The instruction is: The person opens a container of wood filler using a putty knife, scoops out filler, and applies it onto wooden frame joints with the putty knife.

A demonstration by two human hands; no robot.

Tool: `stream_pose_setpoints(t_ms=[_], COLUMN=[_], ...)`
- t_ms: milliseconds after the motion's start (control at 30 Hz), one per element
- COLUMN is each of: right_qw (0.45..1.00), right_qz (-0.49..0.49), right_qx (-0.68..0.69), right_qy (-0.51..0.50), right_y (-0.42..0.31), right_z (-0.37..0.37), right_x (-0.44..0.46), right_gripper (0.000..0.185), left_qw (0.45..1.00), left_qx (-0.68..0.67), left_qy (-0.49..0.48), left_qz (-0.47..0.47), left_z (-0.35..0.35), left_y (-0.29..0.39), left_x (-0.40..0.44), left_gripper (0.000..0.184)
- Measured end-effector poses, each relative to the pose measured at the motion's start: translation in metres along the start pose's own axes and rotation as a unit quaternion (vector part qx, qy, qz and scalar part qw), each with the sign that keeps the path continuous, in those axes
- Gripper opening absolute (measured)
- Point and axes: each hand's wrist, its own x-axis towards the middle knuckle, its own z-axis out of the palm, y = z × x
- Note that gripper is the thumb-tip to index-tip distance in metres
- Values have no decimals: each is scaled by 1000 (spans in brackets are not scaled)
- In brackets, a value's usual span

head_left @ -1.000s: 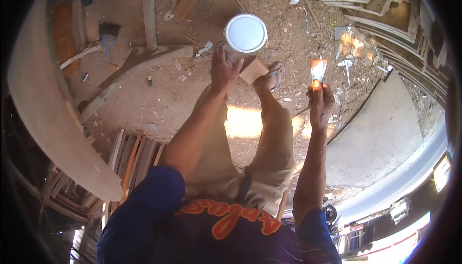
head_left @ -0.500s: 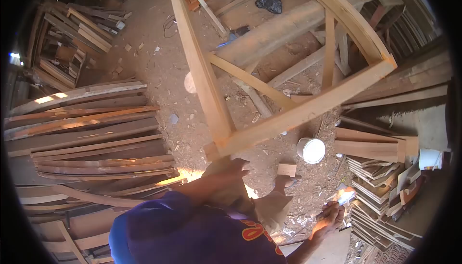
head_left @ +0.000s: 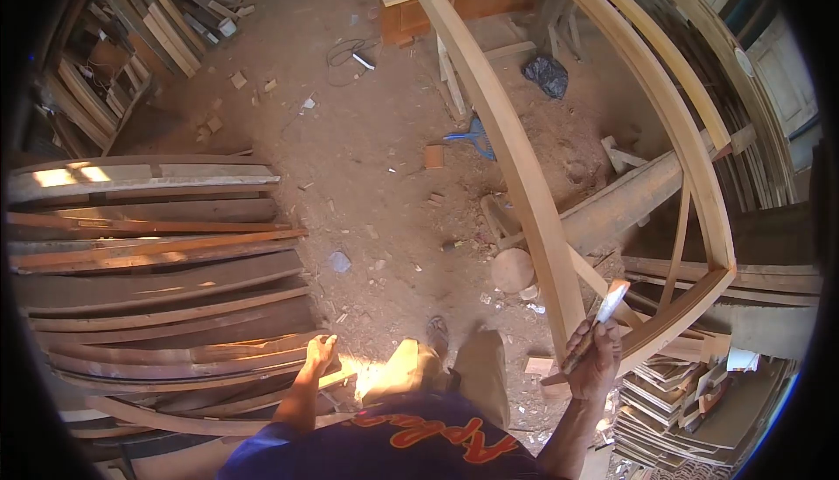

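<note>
My right hand [head_left: 596,359] is closed round the handle of a scraper-like tool [head_left: 612,301] with a pale blade and an orange edge, pointing up. It is held in front of the lower corner of a large curved wooden frame [head_left: 516,156], and I cannot tell whether they touch. My left hand [head_left: 322,351] hangs low at the left, beside the stacked curved boards [head_left: 175,274], its fingers curled; whether it holds anything is too small to tell.
A round wooden disc [head_left: 512,270] lies on the dirt floor near the frame. Behind the frame are a black plastic bag [head_left: 546,75] and a thick beam [head_left: 620,205]. Thin boards [head_left: 673,406] are piled at the lower right. A loose cable [head_left: 350,59] lies further off.
The view has swung round, bringing the wooden frame and board stack into sight; the white bucket is no longer visible. My right hand has come up beside the frame with the tool. My left hand has moved left.
</note>
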Motion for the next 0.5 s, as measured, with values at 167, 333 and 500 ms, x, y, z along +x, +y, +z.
stream_pose_setpoints(t_ms=[167,333,500], right_qw=[997,994,989], right_qz=[52,79,95], right_qx=[-31,-27,-38], right_qy=[-39,-75,-106], right_y=[43,68,85], right_z=[89,193,320], right_x=[60,153,274], right_gripper=[23,22,21], left_qw=[988,975,944], left_qx=[-142,-103,-304], left_qy=[-59,-184,-121], left_qz=[-3,71,38], left_z=[-11,-37,-70], left_y=[140,242,197], left_x=[31,96,190], left_gripper=[48,51,44])
